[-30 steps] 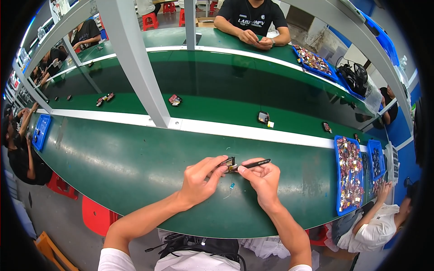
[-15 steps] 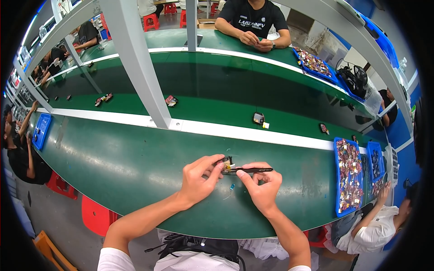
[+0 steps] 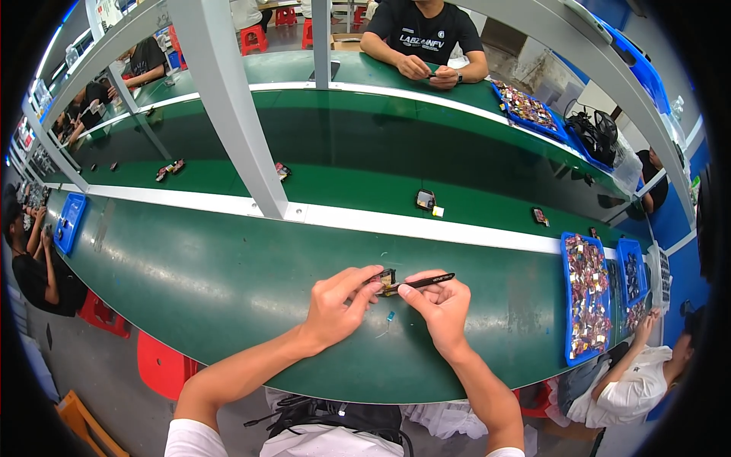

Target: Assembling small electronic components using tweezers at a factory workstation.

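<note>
Left hand [image 3: 335,308]: fingers curled, thumb and fingertips pinching a small dark component [image 3: 386,279]; the part sits just above the green work surface [image 3: 190,282], near its front edge and roughly midway along it.

Right hand [image 3: 442,305]: closed around black tweezers [image 3: 426,282], held near-level with the handle end pointing toward the right end of the surface and the tip meeting the component. The two hands nearly touch at the part.

Small blue scrap [image 3: 391,316]: lying on the surface just in front of the component, between the two hands.

White strip [image 3: 457,232]: runs the length of the surface behind the hands, dividing it from a darker green belt [image 3: 365,164].

Small dark unit [image 3: 425,199]: on the belt just beyond the strip, well apart from the hands; a similar smaller one [image 3: 541,217] lies further toward the right end.

Blue tray [image 3: 585,305]: at the right end of the surface, filled with small mixed parts; a second blue tray [image 3: 632,278] just beside it.

Grey post [image 3: 232,114]: rises from the strip, left of the hands.

Person in a black shirt [image 3: 426,34]: seated at the far edge, hands together.
</note>
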{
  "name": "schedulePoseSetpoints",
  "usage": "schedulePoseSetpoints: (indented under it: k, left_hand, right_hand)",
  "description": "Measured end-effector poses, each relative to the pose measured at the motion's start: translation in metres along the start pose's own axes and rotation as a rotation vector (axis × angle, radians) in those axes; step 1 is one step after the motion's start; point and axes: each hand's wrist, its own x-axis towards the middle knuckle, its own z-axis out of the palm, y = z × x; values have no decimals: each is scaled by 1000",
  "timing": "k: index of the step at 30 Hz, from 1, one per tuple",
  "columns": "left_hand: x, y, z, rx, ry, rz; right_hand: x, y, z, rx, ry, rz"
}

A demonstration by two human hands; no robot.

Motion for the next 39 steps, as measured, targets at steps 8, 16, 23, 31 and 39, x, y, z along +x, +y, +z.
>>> schedulePoseSetpoints:
  k: [8,16,23,31,39]
  left_hand:
    - [0,0,-2,11,-44,17]
    - [5,-10,-6,-541,-169,-411]
    - [9,-8,-11,-654,-253,-468]
    - [9,-8,-12,-660,-226,-458]
    - [8,-7,-11,-660,-180,-461]
  right_hand:
    - [2,-3,-4,120,-44,165]
    - [-3,-3,-3,-72,-35,-159]
    - [-5,1,-1,-274,23,-364]
    - [-5,-2,0,-321,30,-407]
    - [-6,0,3,-352,36,-449]
